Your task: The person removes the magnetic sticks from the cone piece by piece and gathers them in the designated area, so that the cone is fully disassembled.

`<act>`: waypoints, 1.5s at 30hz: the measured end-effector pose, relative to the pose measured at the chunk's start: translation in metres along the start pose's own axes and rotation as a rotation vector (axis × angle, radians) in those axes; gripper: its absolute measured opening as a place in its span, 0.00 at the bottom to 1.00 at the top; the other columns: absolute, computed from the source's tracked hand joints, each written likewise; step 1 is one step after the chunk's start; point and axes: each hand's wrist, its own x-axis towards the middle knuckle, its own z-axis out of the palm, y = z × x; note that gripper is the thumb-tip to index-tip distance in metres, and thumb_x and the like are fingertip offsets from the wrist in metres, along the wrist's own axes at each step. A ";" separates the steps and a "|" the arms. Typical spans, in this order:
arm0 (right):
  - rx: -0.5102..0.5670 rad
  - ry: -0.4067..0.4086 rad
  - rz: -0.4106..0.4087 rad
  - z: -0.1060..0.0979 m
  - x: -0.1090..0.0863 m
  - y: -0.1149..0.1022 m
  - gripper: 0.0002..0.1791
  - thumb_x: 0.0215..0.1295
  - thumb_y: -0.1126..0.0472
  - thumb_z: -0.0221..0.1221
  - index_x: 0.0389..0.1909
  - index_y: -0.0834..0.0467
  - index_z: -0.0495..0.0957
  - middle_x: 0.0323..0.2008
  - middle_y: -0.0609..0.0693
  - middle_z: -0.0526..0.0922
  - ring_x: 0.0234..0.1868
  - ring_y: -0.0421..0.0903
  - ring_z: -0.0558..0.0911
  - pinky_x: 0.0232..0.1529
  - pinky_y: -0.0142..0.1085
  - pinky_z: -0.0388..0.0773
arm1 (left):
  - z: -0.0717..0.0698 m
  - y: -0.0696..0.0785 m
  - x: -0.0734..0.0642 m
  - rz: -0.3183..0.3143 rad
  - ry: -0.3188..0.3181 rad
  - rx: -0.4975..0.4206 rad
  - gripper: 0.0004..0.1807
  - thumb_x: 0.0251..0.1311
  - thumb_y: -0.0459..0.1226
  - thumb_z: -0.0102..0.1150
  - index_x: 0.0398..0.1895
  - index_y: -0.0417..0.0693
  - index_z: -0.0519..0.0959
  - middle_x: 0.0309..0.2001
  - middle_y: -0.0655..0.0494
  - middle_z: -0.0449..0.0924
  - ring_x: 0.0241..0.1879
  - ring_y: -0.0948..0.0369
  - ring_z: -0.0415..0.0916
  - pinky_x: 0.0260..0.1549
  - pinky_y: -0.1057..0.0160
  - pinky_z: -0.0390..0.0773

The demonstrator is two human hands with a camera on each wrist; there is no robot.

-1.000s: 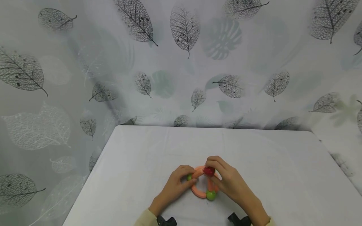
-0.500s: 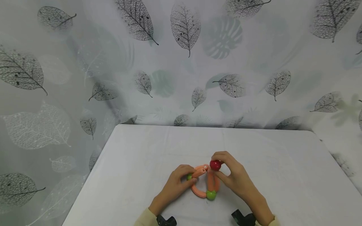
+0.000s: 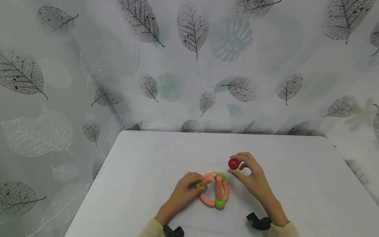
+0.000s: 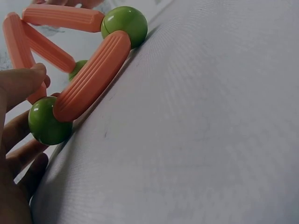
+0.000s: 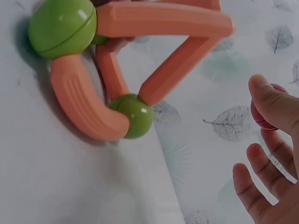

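A frame of orange curved rods [image 3: 218, 188] joined by green balls [image 3: 220, 204] stands on the white table in the head view. My left hand [image 3: 185, 192] grips its left side, thumb against an orange rod and fingers around a green ball [image 4: 50, 120], as the left wrist view shows. Up and to the right of the frame, my right hand [image 3: 254, 174] pinches a red ball [image 3: 233, 164] between thumb and fingertips, apart from the frame. In the right wrist view the thumb partly hides the red ball [image 5: 262, 114]. The upper rods lean together, with bare ends at the top.
The white table [image 3: 154, 154] extends around both hands, its far edge meeting a leaf-patterned curtain [image 3: 189, 82]. A black wrist mount [image 3: 259, 222] sits at the right wrist, and another black mount [image 3: 174, 231] at the left.
The red ball has come off the top of the orange frame. My right hand has carried it up and to the right. My left hand holds the frame nearly still.
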 end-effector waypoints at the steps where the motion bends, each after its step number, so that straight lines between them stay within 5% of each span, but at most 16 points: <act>1: -0.007 0.004 0.018 0.000 -0.001 0.002 0.35 0.45 0.75 0.79 0.58 0.56 0.82 0.50 0.51 0.82 0.46 0.35 0.76 0.40 0.25 0.76 | 0.000 0.000 0.000 -0.001 0.000 -0.001 0.12 0.68 0.44 0.68 0.53 0.60 0.85 0.53 0.64 0.85 0.58 0.61 0.79 0.61 0.60 0.78; 7: -0.065 -0.009 0.134 0.000 -0.006 0.016 0.35 0.51 0.71 0.77 0.62 0.51 0.81 0.50 0.46 0.83 0.44 0.37 0.74 0.41 0.24 0.76 | 0.001 -0.002 0.000 -0.018 -0.003 -0.025 0.12 0.67 0.44 0.68 0.53 0.61 0.85 0.53 0.64 0.85 0.58 0.60 0.79 0.62 0.60 0.77; 18: -0.104 -0.033 0.344 0.001 -0.011 0.035 0.29 0.62 0.65 0.73 0.64 0.55 0.80 0.52 0.54 0.86 0.51 0.46 0.77 0.50 0.23 0.73 | -0.001 0.000 0.004 0.024 0.007 -0.016 0.12 0.68 0.43 0.68 0.53 0.62 0.85 0.52 0.65 0.85 0.57 0.60 0.79 0.61 0.59 0.78; 23: -0.138 -0.080 0.417 0.001 -0.014 0.043 0.27 0.65 0.62 0.71 0.65 0.56 0.79 0.58 0.59 0.85 0.61 0.56 0.79 0.63 0.44 0.76 | -0.001 0.000 0.003 -0.006 0.000 -0.017 0.12 0.67 0.44 0.69 0.52 0.62 0.85 0.53 0.66 0.85 0.57 0.60 0.79 0.62 0.60 0.77; 27: -0.134 -0.122 0.471 0.002 -0.016 0.048 0.27 0.68 0.61 0.68 0.67 0.57 0.76 0.65 0.62 0.80 0.71 0.63 0.73 0.71 0.64 0.68 | -0.002 0.000 0.003 -0.004 -0.004 -0.011 0.12 0.67 0.44 0.69 0.52 0.63 0.85 0.53 0.66 0.85 0.58 0.61 0.79 0.62 0.60 0.77; 35: -0.182 -0.170 0.475 0.004 -0.021 0.059 0.27 0.68 0.63 0.67 0.68 0.59 0.76 0.67 0.62 0.79 0.72 0.65 0.71 0.72 0.66 0.66 | -0.002 0.000 0.003 -0.002 0.008 -0.019 0.11 0.67 0.43 0.69 0.51 0.62 0.85 0.52 0.66 0.85 0.57 0.60 0.79 0.62 0.61 0.77; 45: -0.244 -0.105 0.327 0.007 -0.028 0.063 0.27 0.60 0.68 0.72 0.61 0.60 0.80 0.59 0.62 0.84 0.65 0.65 0.77 0.65 0.66 0.72 | 0.001 0.001 0.001 -0.005 0.000 -0.023 0.11 0.67 0.44 0.69 0.52 0.62 0.85 0.52 0.65 0.85 0.58 0.62 0.79 0.62 0.61 0.77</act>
